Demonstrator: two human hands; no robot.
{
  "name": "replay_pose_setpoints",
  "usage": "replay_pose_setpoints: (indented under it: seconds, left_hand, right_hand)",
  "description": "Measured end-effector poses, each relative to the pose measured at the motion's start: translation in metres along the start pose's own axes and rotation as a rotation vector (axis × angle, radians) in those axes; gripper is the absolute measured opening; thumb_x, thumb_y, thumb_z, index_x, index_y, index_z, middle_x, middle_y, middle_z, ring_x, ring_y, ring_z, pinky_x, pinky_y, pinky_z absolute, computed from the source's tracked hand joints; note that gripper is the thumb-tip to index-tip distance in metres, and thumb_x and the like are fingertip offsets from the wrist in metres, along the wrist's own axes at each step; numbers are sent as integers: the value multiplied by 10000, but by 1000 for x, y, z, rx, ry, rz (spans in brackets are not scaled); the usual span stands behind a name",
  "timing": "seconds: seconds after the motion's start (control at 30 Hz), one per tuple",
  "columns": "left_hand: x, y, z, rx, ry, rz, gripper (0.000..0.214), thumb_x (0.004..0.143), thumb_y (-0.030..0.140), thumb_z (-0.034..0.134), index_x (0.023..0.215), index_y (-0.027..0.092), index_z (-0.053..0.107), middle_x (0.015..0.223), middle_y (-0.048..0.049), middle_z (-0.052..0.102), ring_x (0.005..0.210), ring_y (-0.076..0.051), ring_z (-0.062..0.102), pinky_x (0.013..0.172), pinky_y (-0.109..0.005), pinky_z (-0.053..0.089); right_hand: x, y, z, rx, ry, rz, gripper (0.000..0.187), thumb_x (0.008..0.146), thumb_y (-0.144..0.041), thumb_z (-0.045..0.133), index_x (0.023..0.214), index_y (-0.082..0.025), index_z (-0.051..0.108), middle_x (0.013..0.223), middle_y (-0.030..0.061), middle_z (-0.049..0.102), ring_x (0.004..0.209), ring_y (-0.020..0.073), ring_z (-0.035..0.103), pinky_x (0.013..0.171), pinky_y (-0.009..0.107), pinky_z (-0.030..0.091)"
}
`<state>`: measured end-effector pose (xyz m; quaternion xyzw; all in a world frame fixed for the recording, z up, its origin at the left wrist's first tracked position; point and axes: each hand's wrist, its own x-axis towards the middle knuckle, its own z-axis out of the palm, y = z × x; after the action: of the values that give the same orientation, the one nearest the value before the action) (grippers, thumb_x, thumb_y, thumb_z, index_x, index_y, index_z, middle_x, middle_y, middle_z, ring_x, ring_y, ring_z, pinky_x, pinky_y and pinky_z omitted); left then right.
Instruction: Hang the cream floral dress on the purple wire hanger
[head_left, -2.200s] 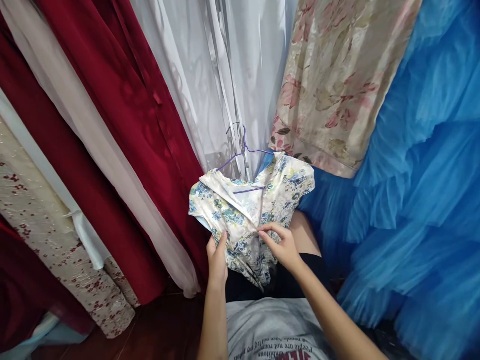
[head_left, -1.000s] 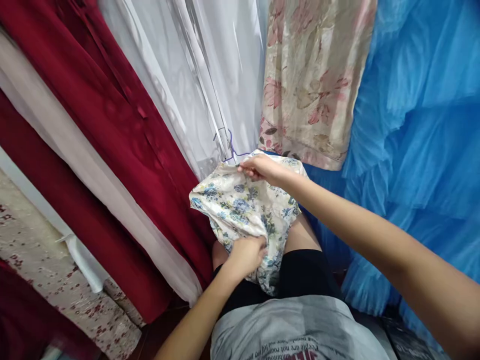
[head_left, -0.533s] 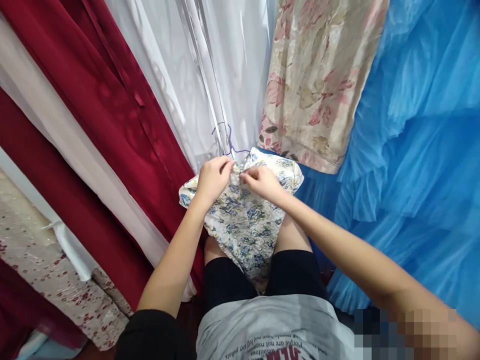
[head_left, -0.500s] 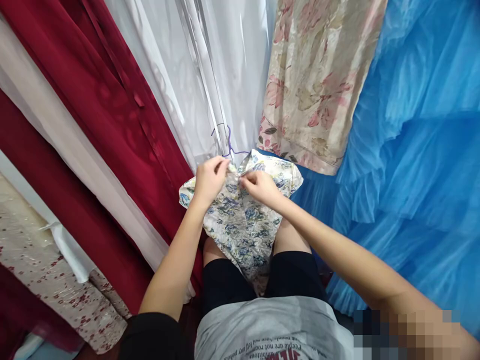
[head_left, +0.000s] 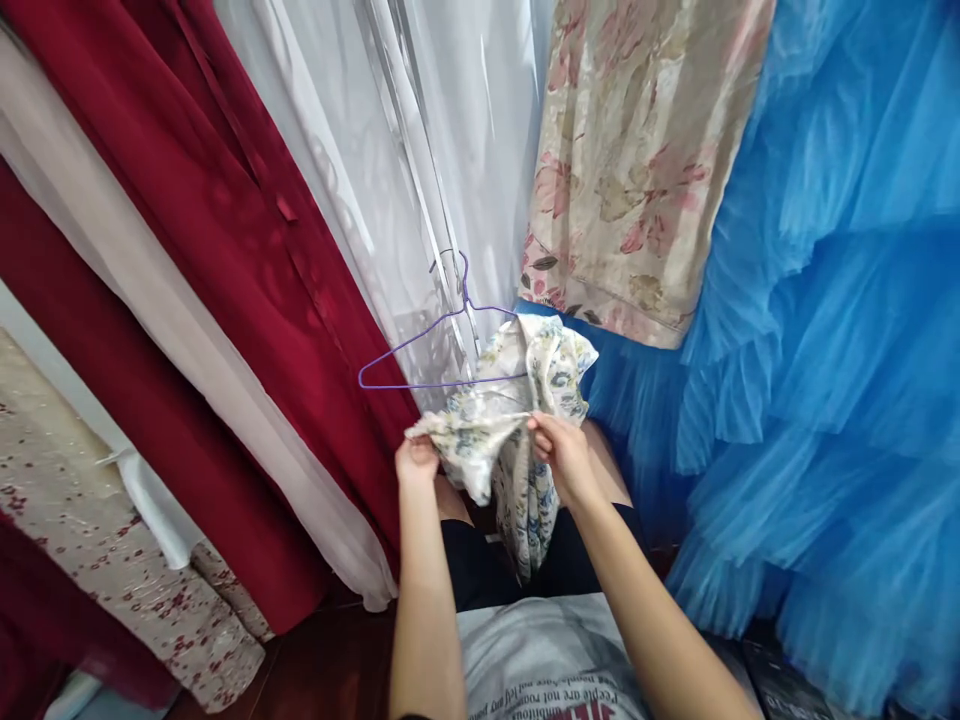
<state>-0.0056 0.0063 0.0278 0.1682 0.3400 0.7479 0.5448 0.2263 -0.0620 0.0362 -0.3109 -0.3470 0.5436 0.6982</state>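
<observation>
A small cream garment with blue flowers hangs half off a thin purple wire hanger. The hanger's left arm is bare; its right arm is still inside the cloth. My left hand is closed on the garment's pulled-off left shoulder. My right hand pinches the cloth at the middle front. The rest of the garment droops between my knees. The hanger's hook sits on a white strap among sheer white fabric.
Hanging clothes surround me: dark red gowns and a pale beige panel at left, a pink floral fabric behind, ruffled blue tulle at right. A beige red-speckled cloth hangs low left over dark wooden floor.
Both hands came down from the collar near the hanger's hook. The garment's left shoulder has slid off the hanger, leaving its left arm bare, and the cloth is now bunched between my hands.
</observation>
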Motion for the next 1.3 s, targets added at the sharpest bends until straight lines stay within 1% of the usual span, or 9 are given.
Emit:
replay_pose_setpoints:
  seconds: [0.1, 0.23, 0.37, 0.47, 0.63, 0.87, 1.1, 1.2, 1.3]
  left_hand:
    - [-24, -52, -6, -45, -13, -127, 118, 910, 199, 538, 798, 177, 571, 736, -26, 599, 674, -144, 606, 707, -287, 531]
    - [-65, -72, 20, -126, -245, -176, 96, 903, 274, 635, 877, 182, 642, 952, -59, 683, 908, -185, 661, 831, -338, 525]
    - [-112, -59, 56, -2, -568, -9, 211, 868, 385, 734, 937, 189, 695, 1035, -60, 690, 957, -192, 645, 838, -307, 499]
    - [-132, -50, 65, 328, -610, 294, 243, 917, 426, 676, 940, 190, 729, 1114, -85, 678, 1097, -227, 611, 1004, -331, 442]
    - [-124, -49, 45, 691, -622, 430, 298, 945, 493, 599, 891, 232, 733, 1375, -98, 591, 1250, -284, 550, 1069, -372, 408]
    - [-109, -62, -1, 1066, -1313, -208, 625, 900, 751, 459, 991, 196, 732, 958, -72, 710, 916, -230, 645, 911, -348, 504]
    - [-29, 30, -32, 1513, -903, 273, 348, 614, 533, 869, 605, 227, 701, 709, -23, 667, 950, -285, 628, 1170, -544, 288]
    - [6, 82, -40, 1539, -703, 410, 257, 580, 418, 910, 642, 252, 724, 814, -39, 725, 1058, -318, 616, 1201, -651, 29]
    - [27, 119, -35, 1443, -550, 563, 179, 626, 333, 880, 701, 266, 733, 939, -47, 751, 1165, -333, 573, 1204, -641, 25]
  right_hand:
    - [0, 19, -34, 224, 433, -25, 264, 694, -407, 707, 733, -178, 581, 512, -102, 356, 422, 57, 321, 419, 188, 241]
    - [1, 19, -57, 158, 551, -135, 267, 764, -443, 666, 865, -203, 601, 669, -42, 581, 551, 94, 539, 516, 199, 418]
    - [-12, 12, -41, -186, 62, -230, 484, 919, -635, 523, 1028, -197, 697, 896, 48, 718, 884, 197, 677, 787, 307, 523]
    - [-25, 6, -28, -315, -329, -94, 689, 937, -771, 348, 1148, -215, 697, 984, 76, 741, 1025, 263, 673, 898, 391, 531]
    - [-35, -16, -37, -598, -908, 248, 490, 793, -587, 761, 1087, -196, 734, 1024, 60, 739, 1040, 266, 658, 1001, 415, 513]
    - [-26, -77, -85, -461, -719, 283, 445, 754, -470, 813, 1078, -175, 732, 972, 93, 750, 875, 251, 694, 842, 389, 570]
    - [33, -124, -44, -1129, -895, -40, 143, 768, -241, 697, 836, -148, 781, 770, 46, 735, 690, 207, 647, 631, 268, 484]
    - [85, -116, -19, -1323, -730, -320, 531, 715, -96, 605, 1231, -131, 722, 840, 56, 758, 725, 204, 667, 688, 265, 479]
    - [129, -97, -9, -1481, -543, -453, 618, 758, -125, 600, 1374, -143, 642, 999, 97, 774, 871, 237, 702, 739, 273, 476]
